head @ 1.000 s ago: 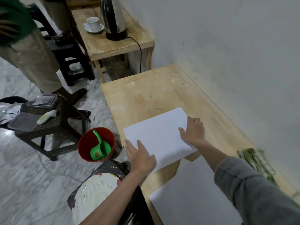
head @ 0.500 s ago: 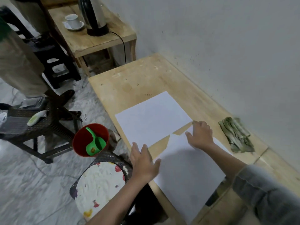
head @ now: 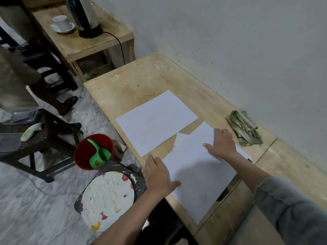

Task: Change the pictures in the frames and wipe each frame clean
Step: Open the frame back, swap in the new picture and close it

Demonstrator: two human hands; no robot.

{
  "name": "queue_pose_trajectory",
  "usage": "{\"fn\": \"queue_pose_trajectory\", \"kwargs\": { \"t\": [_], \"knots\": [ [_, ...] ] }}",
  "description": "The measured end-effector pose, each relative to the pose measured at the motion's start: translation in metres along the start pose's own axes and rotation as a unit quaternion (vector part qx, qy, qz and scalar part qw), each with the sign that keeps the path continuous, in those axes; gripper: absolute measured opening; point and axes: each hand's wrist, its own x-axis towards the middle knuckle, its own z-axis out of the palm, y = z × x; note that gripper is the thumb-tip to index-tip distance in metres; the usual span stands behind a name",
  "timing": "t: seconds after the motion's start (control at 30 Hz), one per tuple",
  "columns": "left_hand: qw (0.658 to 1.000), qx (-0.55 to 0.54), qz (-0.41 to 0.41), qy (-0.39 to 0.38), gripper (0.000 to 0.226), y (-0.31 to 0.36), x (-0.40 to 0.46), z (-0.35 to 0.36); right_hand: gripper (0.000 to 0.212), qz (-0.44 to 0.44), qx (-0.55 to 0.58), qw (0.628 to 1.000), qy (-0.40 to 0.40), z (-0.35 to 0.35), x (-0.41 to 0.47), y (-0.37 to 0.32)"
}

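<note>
White paper is lying in two sheets on the wooden bench, which is standing against a pale wall. The far sheet is lying flat toward the bench's left edge, untouched. The near sheet is lying just beside it, their corners almost meeting, and its lower right edge is covering something dark at the bench's edge that cannot be made out.

The person's left hand is lying flat and open, fingers straight, its thumb resting on the near sheet's left edge. The right hand is pressing down on the upper part of the same sheet; its fingers are bent at the knuckles, gripping nothing that can be seen. A grey sleeve is covering the right forearm.

A crumpled greenish cloth is sitting on the bench by the wall, near the right hand but apart from it. On the floor to the left, a red bucket is holding a green scoop, and a paint-stained round palette is resting on a dark stool beside the bench.
</note>
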Motion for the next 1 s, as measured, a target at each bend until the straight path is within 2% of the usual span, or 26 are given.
{"fn": "queue_pose_trajectory", "kwargs": {
  "t": [0.17, 0.4, 0.5, 0.63, 0.73, 0.8, 0.87, 1.0],
  "knots": [
    [0.999, 0.025, 0.009, 0.021, 0.118, -0.001, 0.0, -0.001, 0.076, 0.03, 0.001, 0.999, -0.014, -0.01, 0.007, -0.004],
    [0.998, 0.018, 0.032, 0.054, 0.083, 0.004, -0.005, 0.007, 0.075, 0.049, 0.005, 0.998, -0.042, -0.014, 0.01, -0.01],
    [0.996, 0.012, 0.048, 0.08, 0.076, 0.004, -0.004, 0.009, 0.073, 0.051, 0.004, 0.998, -0.046, -0.018, 0.011, -0.012],
    [0.995, -0.015, 0.064, 0.075, 0.066, 0.006, -0.008, 0.007, 0.069, 0.049, 0.031, 0.997, -0.042, -0.015, 0.011, -0.01],
    [0.989, -0.109, 0.084, 0.052, 0.055, 0.004, -0.013, 0.009, 0.075, 0.053, 0.039, 0.997, -0.037, -0.013, 0.01, -0.009],
    [0.972, -0.21, 0.098, 0.04, 0.06, 0.0, -0.014, 0.011, 0.082, 0.057, 0.031, 0.997, -0.039, -0.013, 0.01, -0.009],
    [0.944, -0.316, 0.083, 0.035, 0.07, -0.007, -0.014, 0.013, 0.088, 0.054, 0.024, 0.997, -0.043, -0.011, 0.011, -0.011],
    [0.865, -0.5, 0.016, 0.021, 0.081, -0.01, -0.017, 0.003, 0.097, 0.041, 0.058, 0.996, -0.058, -0.005, 0.013, -0.012]
  ]
}}
